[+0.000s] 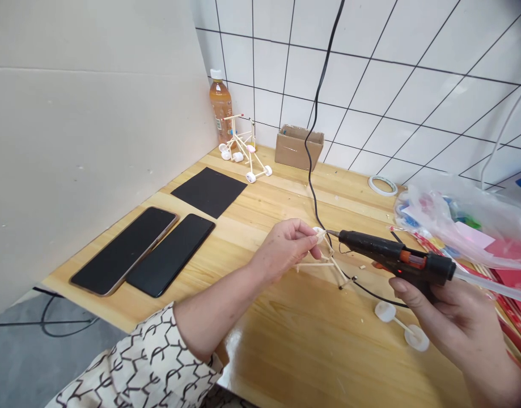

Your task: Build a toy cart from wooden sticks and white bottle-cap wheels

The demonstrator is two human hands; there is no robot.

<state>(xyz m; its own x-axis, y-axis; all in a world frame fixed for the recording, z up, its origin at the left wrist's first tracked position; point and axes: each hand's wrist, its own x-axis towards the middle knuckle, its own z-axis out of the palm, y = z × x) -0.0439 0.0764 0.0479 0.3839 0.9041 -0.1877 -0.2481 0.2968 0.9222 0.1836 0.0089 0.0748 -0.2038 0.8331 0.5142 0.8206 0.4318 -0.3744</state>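
My left hand pinches a white bottle cap fixed to a small frame of thin wooden sticks that rests on the wooden table. My right hand grips a black hot glue gun; its nozzle tip touches the cap. A clear glue stick juts from the back of the gun. The gun's black cord runs up the tiled wall.
A two-cap axle lies near my right hand. A finished stick model, an orange drink bottle, a cardboard box, a tape roll, black paper, two phones and a plastic bag of supplies sit around.
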